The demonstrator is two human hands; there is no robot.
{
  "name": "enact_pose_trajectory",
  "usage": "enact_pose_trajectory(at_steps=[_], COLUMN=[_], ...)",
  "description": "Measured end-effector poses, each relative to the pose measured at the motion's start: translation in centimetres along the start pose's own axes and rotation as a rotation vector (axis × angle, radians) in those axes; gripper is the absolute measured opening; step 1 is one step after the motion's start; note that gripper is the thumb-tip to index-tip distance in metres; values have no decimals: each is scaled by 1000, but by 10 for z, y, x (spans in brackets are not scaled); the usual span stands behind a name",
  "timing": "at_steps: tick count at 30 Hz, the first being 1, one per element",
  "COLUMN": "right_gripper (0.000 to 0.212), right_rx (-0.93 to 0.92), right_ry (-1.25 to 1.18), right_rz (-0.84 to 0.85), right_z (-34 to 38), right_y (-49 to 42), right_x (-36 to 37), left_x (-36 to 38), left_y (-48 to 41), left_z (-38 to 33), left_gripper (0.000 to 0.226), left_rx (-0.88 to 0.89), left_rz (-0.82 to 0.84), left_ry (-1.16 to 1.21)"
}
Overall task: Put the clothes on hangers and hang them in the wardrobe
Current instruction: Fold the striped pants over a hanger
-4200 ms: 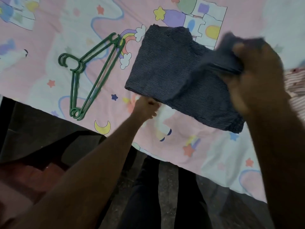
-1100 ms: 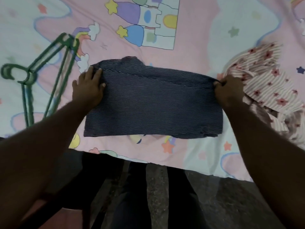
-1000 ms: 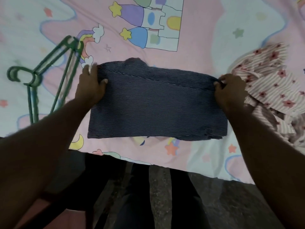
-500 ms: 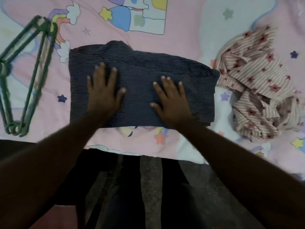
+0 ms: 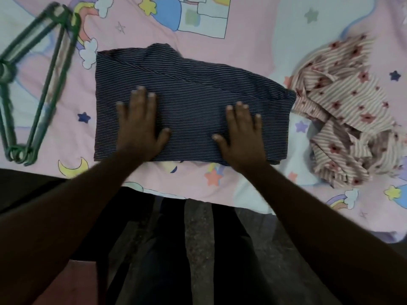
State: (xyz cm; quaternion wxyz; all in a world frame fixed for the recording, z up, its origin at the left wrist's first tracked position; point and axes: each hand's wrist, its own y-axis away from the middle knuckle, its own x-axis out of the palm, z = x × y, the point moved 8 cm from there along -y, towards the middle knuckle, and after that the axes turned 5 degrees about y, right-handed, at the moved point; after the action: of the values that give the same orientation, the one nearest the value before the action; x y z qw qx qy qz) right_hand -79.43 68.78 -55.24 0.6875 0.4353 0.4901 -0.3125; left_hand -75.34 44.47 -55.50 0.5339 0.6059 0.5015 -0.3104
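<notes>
Both my hands, left hand and right hand, released flat on striped garment; I'd smooth outward evenly before taking hangers.

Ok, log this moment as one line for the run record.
step: flattening | left hand: flat on navy striped garment | right hand: flat on it | green hangers: left, untouched | pink striped garment: crumpled right

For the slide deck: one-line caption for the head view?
Both hands, left and right, press flat on a folded dark striped garment on the bedsheet, green hangers alongside.
</notes>
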Motion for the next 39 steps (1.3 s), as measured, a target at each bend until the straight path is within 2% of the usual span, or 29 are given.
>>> enact_pose_trajectory(at_steps=[3,5,7,9,13,15,18,21,24,27,31,36,39], right_gripper=[95,99,99,96,93,96,105,113,119,127,131,135,136], right_rx=[-328,-399,-376,-272,-54,6,-107,-251,-277,-220,-94,63,92], right_ry=[31,85,129,169,146,107,60,55,71,97,147,200,202], right_rz=[104,123,128,89,20,27,90,180,241,340,432,499,498], right_z=[52,47,23,-12,-48,-40,20,92,132,126,125,143,148], right_y=[-12,-20,-24,-26,-21,-23,-40,-67,-96,-115,-116,-111,-111], right_x=[19,23,21,13,-2,-7,-7,1,5,6,3,3,2], left_x=[27,39,44,40,13,3,-5,-5,2,2,-18,-66,-75], left_y=[-2,-4,-6,-3,17,25,17,-4,-17,-10,2,25,35], left_z=[-72,-88,-78,-52,47,81,87,54,48,73,129,194,235], left_gripper=[85,79,76,77,79,81,86,82,79,78,70,59,54], left_rx=[250,336,362,333,32,-17,57,172,197,220,16,-324,-524], left_rz=[43,57,54,62,4,-4,8,10,92,129,94,-177,-239], left_ry=[16,6,-34,-60,-20,-14,-55,-68,-72,-120,-53,115,332])
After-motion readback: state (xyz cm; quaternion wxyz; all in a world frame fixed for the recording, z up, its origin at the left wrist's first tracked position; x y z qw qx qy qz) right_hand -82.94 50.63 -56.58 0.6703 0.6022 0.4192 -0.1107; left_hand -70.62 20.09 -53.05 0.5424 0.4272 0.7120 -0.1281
